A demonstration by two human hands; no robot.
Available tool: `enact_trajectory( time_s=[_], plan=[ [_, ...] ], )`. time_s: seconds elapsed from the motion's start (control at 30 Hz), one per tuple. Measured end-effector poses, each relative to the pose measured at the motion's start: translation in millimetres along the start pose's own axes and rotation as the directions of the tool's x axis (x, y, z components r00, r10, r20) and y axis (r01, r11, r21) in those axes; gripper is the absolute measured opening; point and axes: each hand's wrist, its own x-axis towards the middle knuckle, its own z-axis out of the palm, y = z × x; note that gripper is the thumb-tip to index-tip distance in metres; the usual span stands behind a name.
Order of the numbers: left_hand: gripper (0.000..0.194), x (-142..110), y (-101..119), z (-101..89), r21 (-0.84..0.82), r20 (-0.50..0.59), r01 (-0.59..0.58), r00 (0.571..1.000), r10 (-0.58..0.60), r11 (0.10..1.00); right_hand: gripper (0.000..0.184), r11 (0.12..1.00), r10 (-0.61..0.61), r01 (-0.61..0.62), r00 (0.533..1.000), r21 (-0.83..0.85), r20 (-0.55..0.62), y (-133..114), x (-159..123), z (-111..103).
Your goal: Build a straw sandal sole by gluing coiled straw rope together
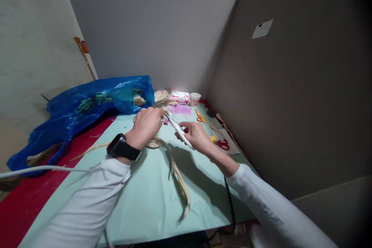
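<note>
My left hand (147, 124), with a black watch on its wrist, is closed with its fingertips on pale dried plant strands of a woven piece. Its grip is partly hidden behind the knuckles. Just below it lies a coiled braided part (154, 142), and a long dried husk strip (180, 182) trails from there toward the table's front. My right hand (193, 135) is wrapped around a white-handled tool (181, 133) with a narrow metal tip. That tip reaches the strands beside my left fingertips; whether it is scissors or pliers I cannot tell.
A blue plastic bag (95, 99) with green and pale fibres lies at the left. Behind my hands are a woven basket (163, 95), a pink-and-white pack (181, 97) and a paper cup (195, 99). Orange scissors (200, 116) and red-handled scissors (223, 144) lie right, near the wall.
</note>
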Motion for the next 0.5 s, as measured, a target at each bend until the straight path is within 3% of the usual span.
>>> enact_trajectory(
  time_s=[0.13, 0.27, 0.5],
  plan=[
    [0.036, 21.5, 1.9, 15.0, -0.13, -0.038, 0.072, 0.996, -0.077, 0.989, 0.027, 0.999, 0.034, -0.036, 0.996, -0.021, -0.084, -6.5, 20.5, -3.0],
    [0.038, 43.2, 11.1, 23.8, -0.34, -0.01, 0.129, 0.99, -0.141, 0.932, 0.029, 0.993, 0.071, -0.067, 0.997, 0.102, -0.032, -10.4, 37.2, -6.1],
    [0.038, 44.2, 22.5, 12.7, -0.506, 0.159, 0.115, 0.986, -0.038, 0.855, 0.026, 0.915, 0.026, -0.043, 0.999, 0.401, 0.047, -5.9, 23.4, -15.3]
  ],
)
